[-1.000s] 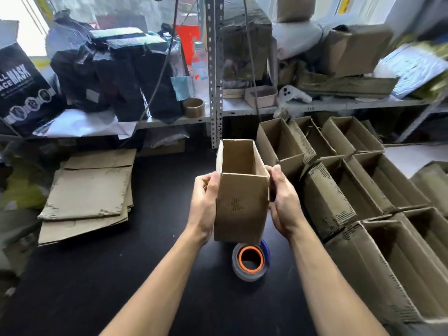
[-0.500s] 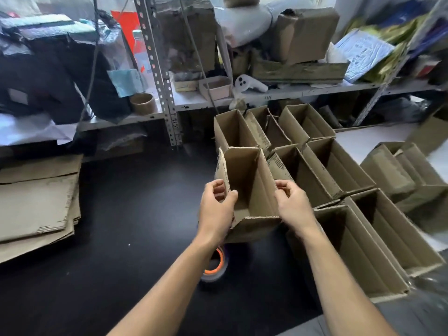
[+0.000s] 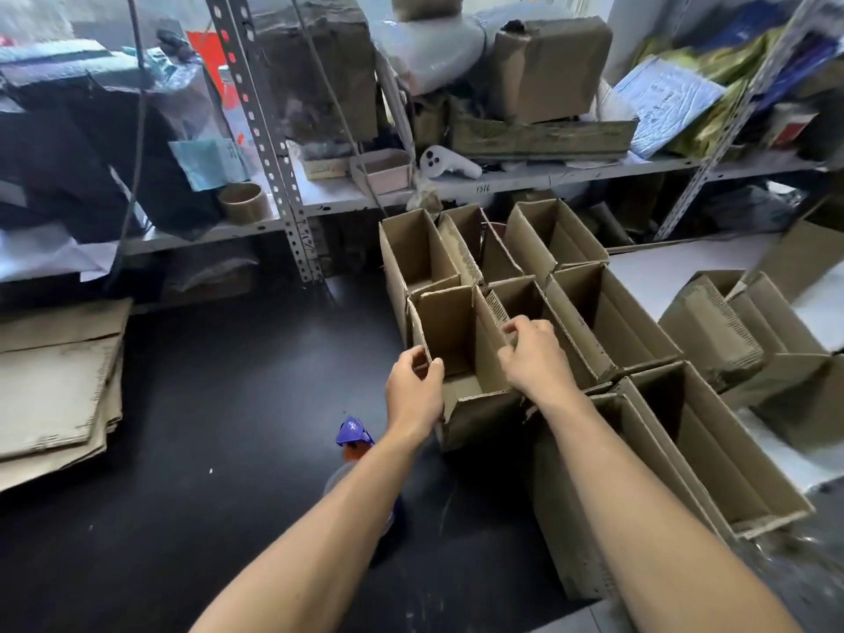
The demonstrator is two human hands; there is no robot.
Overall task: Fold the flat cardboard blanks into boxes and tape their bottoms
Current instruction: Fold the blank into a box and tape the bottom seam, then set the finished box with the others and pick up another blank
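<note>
left hand [image 3: 413,390]: arm outstretched, fingers curled, pinching | right hand [image 3: 534,354]: arm outstretched, fingers hooked, knuckles up

I've carried the folded box [image 3: 461,358] rightward from above the tape roll [image 3: 354,438], setting it against the finished boxes [image 3: 571,285].

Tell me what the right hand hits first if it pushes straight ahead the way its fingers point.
Probably the open box standing behind the box the right hand grips; depth is unclear.

Dim indoor light, brighter at top; edges smeared, wide-angle bending, soft focus.
</note>
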